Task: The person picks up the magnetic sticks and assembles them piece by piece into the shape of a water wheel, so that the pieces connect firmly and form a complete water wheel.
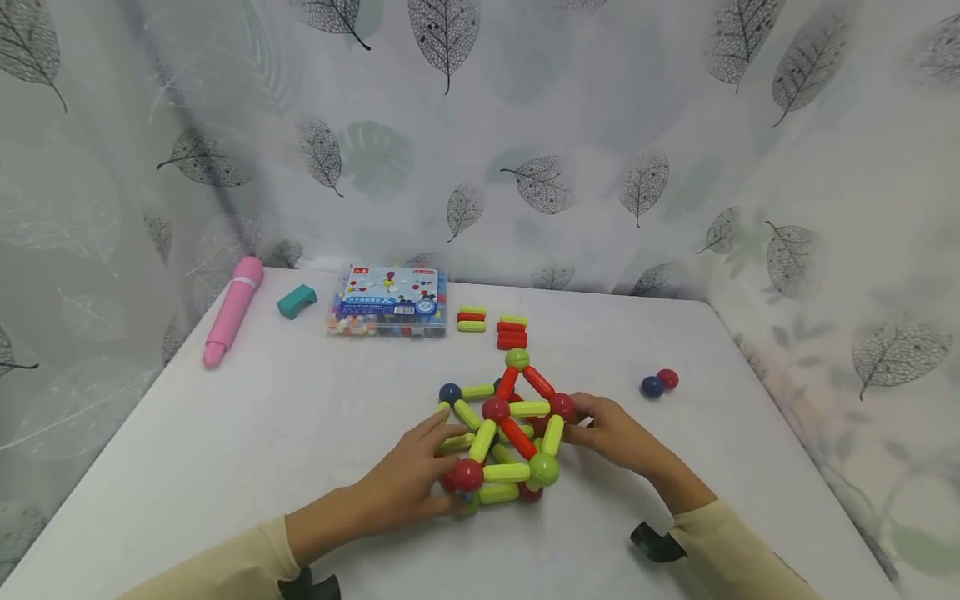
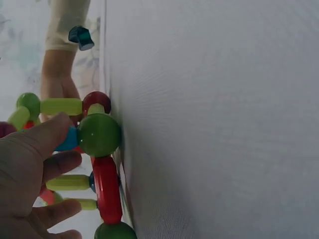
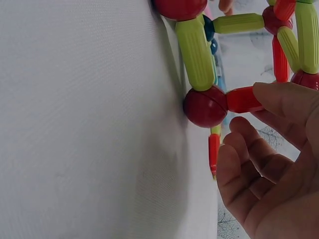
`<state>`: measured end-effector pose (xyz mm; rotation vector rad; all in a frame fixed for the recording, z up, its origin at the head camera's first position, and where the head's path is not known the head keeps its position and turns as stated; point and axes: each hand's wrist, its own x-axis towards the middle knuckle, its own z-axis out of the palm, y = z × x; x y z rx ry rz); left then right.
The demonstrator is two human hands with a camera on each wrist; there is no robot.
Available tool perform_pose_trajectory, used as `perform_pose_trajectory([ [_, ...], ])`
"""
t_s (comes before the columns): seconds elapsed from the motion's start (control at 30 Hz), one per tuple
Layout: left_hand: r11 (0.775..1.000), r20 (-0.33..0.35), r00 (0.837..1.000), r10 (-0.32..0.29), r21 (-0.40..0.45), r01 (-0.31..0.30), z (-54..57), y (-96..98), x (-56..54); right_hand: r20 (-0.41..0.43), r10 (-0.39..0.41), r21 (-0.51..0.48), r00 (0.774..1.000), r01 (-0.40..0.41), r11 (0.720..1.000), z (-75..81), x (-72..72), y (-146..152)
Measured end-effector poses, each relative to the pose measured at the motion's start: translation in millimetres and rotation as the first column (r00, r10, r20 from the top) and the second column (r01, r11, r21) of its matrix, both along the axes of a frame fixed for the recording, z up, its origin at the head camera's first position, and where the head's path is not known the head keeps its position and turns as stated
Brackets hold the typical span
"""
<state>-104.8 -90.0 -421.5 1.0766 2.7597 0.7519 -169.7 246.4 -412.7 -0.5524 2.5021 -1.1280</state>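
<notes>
A frame of magnetic rods and balls (image 1: 517,437), in red, yellow-green and dark blue, stands on the table, topped by a green ball (image 1: 517,359). On its left, my left hand (image 1: 408,475) grips the lower corner near a red ball (image 1: 468,475). The left wrist view shows the thumb on a blue piece (image 2: 69,139) beside a green ball (image 2: 99,134). My right hand (image 1: 618,433) holds the frame's right side. In the right wrist view its thumb and index finger pinch a red rod (image 3: 244,99) joined to a low red ball (image 3: 205,107).
Behind the frame lie loose yellow-green and red rods (image 1: 512,332) and a clear box of parts (image 1: 388,302). A teal block (image 1: 297,301) and a pink cylindrical object (image 1: 233,312) lie far left. Blue and red balls (image 1: 652,387) sit at right. A patterned curtain hangs behind.
</notes>
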Motion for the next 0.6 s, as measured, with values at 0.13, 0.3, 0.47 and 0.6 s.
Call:
perform_pose_trajectory([
  [0.13,1.0,-0.026,1.0,-0.01,0.0,0.01,1.4,-0.4,-1.2,-0.01,0.009,0.003,1.0,-0.009,1.0,1.1,0.8,3.1],
  [0.3,0.999,-0.007,1.0,0.028,0.02,-0.028,2.4,-12.5,-9.8,0.03,0.082,-0.037,0.996,-0.08,0.996,4.5,6.1,8.8],
  [0.47,0.99,0.051,0.991,0.126,0.058,-0.129,1.5,-30.7,-24.6,0.089,0.181,-0.095,0.979,-0.173,0.98,6.5,17.7,7.2],
  [0.6,0.972,0.057,0.974,0.219,0.07,-0.223,-0.6,-39.4,-40.8,0.105,0.224,-0.114,0.969,-0.212,0.971,7.6,28.0,-1.8],
])
